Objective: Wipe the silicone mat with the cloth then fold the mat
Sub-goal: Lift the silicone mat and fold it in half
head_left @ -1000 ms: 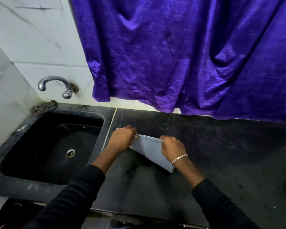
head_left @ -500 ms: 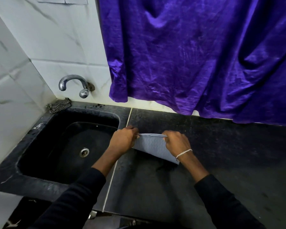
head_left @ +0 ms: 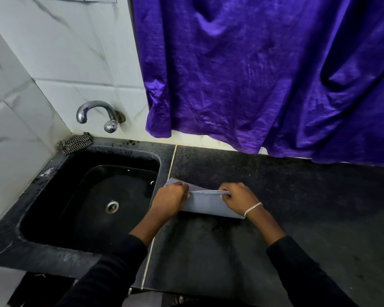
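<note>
The grey mat (head_left: 205, 203) lies folded on the dark tabletop (head_left: 297, 218), just right of the pale seam that divides the tabletop from the black sink (head_left: 93, 196). Its long axis runs left to right, roughly parallel to the near edge of the tabletop, with the right end sitting a little nearer than the left. The folded upper edge forms a raised lip stretched between the two hands, and a corner of the lower layer pokes out on the far-left side, pointing toward the sink.

The left hand (head_left: 170, 200) is closed in a pinch on the left end of the mat's upper edge, knuckles up. The right hand (head_left: 236, 199) is likewise curled tight on the right end of that edge, fingers tucked under the lip; a silver bracelet (head_left: 252, 208) circles its wrist. Both arms wear black sleeves.

A checked cloth (head_left: 75, 144) lies bunched at the far-left corner of the sink rim, well apart from the mat, below a metal tap (head_left: 98, 113) on the white tiled wall. A purple curtain (head_left: 264, 74) hangs behind the tabletop.
</note>
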The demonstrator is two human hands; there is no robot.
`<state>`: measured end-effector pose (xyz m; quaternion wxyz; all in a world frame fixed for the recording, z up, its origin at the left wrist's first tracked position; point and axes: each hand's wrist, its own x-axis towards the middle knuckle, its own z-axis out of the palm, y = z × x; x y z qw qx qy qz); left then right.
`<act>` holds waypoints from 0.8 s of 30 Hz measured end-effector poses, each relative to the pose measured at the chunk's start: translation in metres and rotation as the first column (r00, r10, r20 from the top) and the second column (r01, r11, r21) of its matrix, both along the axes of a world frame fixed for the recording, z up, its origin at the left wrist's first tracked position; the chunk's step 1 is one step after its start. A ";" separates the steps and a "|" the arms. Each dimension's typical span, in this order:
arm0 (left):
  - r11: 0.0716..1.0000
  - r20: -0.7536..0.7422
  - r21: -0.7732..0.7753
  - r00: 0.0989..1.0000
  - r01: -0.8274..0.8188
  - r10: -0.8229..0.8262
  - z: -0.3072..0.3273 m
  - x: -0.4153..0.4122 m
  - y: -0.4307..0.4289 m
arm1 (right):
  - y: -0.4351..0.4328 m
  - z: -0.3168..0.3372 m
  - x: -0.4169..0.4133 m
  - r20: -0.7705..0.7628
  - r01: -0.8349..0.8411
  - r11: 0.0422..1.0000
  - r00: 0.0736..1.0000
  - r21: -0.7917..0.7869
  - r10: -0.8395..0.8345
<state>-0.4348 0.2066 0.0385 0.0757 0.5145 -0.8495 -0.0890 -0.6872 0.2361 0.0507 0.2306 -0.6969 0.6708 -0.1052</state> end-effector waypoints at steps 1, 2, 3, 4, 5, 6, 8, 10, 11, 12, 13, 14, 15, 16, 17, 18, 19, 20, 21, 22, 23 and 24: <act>1.000 0.016 0.015 1.000 0.000 0.000 -0.003 0.001 0.001 | 0.001 -0.002 -0.002 0.026 -0.020 1.000 0.999 0.017 0.019; 1.000 0.028 0.025 1.000 0.007 -0.008 -0.006 0.001 0.001 | 0.002 -0.003 -0.004 0.050 -0.040 0.999 0.998 0.032 0.038; 0.999 0.034 0.034 0.999 0.016 -0.017 -0.009 0.002 0.000 | 0.002 -0.004 -0.005 0.073 -0.059 0.997 0.996 0.046 0.055; 0.999 0.035 0.042 0.999 0.020 -0.022 -0.011 0.003 0.000 | 0.001 -0.005 -0.007 0.093 -0.077 0.995 0.993 0.060 0.072; 0.999 0.033 0.048 0.999 0.019 -0.021 -0.011 0.004 0.001 | -0.001 -0.005 -0.008 0.109 -0.097 0.993 0.990 0.074 0.088; 0.999 0.032 0.049 0.999 0.020 -0.022 -0.012 0.004 0.001 | -0.003 -0.005 -0.010 0.123 -0.114 0.990 0.987 0.088 0.103; 0.999 0.030 0.038 0.999 0.036 -0.038 -0.011 0.003 0.000 | -0.008 -0.005 -0.012 0.153 -0.142 0.985 0.980 0.100 0.126; 0.998 0.022 0.023 0.998 0.059 -0.059 -0.010 0.003 0.000 | -0.013 -0.004 -0.014 0.182 -0.154 0.983 0.974 0.099 0.135; 0.998 0.012 0.022 0.998 0.062 -0.062 -0.010 0.003 0.000 | -0.016 -0.003 -0.015 0.195 -0.151 0.984 0.972 0.099 0.130; 0.998 0.002 0.020 0.998 0.062 -0.062 -0.010 0.004 0.000 | -0.019 -0.001 -0.016 0.209 -0.142 0.985 0.971 0.096 0.119; 0.998 -0.005 0.014 0.998 0.062 -0.062 -0.010 0.005 -0.001 | -0.022 0.002 -0.016 0.222 -0.129 0.987 0.969 0.091 0.106; 0.998 -0.006 0.007 0.998 0.063 -0.063 -0.009 0.006 -0.002 | -0.025 0.004 -0.017 0.233 -0.111 0.990 0.968 0.084 0.089; 0.998 -0.001 0.004 0.998 0.065 -0.065 -0.009 0.006 -0.002 | -0.029 0.006 -0.018 0.245 -0.093 0.993 0.967 0.077 0.072; 0.998 0.008 0.008 0.998 0.066 -0.066 -0.008 0.007 -0.001 | -0.033 0.007 -0.018 0.251 -0.077 0.995 0.966 0.070 0.057; 0.997 0.015 0.018 0.997 0.070 -0.070 -0.008 0.007 -0.001 | -0.038 0.007 -0.018 0.253 -0.063 0.996 0.966 0.060 0.046; 0.996 0.024 0.039 0.996 0.080 -0.081 -0.008 0.008 0.000 | -0.042 0.007 -0.018 0.246 -0.051 0.998 0.968 0.044 0.038; 0.993 0.030 0.070 0.995 0.093 -0.096 -0.008 0.008 0.000 | -0.047 0.005 -0.018 0.238 -0.043 0.999 0.971 0.024 0.036; 0.987 0.031 0.115 0.993 0.110 -0.114 -0.007 0.009 0.002 | -0.053 0.002 -0.018 0.227 -0.039 0.999 0.973 0.009 0.036; 0.976 0.027 0.178 0.991 0.125 -0.132 -0.007 0.009 0.003 | -0.057 0.000 -0.018 0.217 -0.042 0.999 0.975 0.002 0.040; 0.956 0.016 0.262 0.990 0.133 -0.142 -0.006 0.010 0.004 | -0.062 -0.002 -0.017 0.206 -0.042 0.999 0.978 0.001 0.041; 0.926 0.003 0.356 0.990 0.129 -0.139 -0.006 0.010 0.006 | -0.067 -0.004 -0.016 0.198 -0.042 0.999 0.979 -0.002 0.041; 0.891 -0.012 0.438 0.991 0.124 -0.132 -0.006 0.009 0.010 | -0.072 -0.006 -0.015 0.192 -0.037 0.999 0.981 -0.005 0.037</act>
